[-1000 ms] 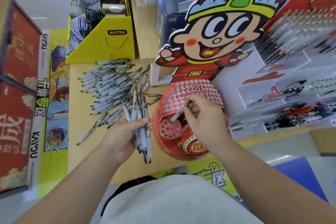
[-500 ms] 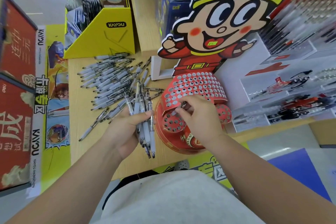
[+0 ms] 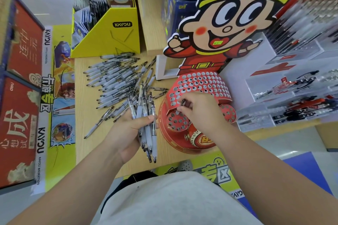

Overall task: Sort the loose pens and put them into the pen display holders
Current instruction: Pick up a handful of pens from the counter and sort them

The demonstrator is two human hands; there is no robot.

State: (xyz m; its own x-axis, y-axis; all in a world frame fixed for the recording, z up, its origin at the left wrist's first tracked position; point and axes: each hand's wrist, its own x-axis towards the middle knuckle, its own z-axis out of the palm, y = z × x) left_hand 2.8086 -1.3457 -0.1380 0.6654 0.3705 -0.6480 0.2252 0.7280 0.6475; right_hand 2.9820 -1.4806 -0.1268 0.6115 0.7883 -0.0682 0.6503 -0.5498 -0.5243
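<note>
Barely visible — pen (image 3: 183,101) in right hand (image 3: 200,115) at holder (image 3: 203,82); left hand (image 3: 124,137) grips bundle (image 3: 144,107).

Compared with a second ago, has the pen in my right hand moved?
Yes. The pen has sunk lower into the red holder; only its top end now shows above the right hand.

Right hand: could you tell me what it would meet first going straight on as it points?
Likely the red pen holder, just beyond the pen the right hand pinches; depth is unclear.
</note>
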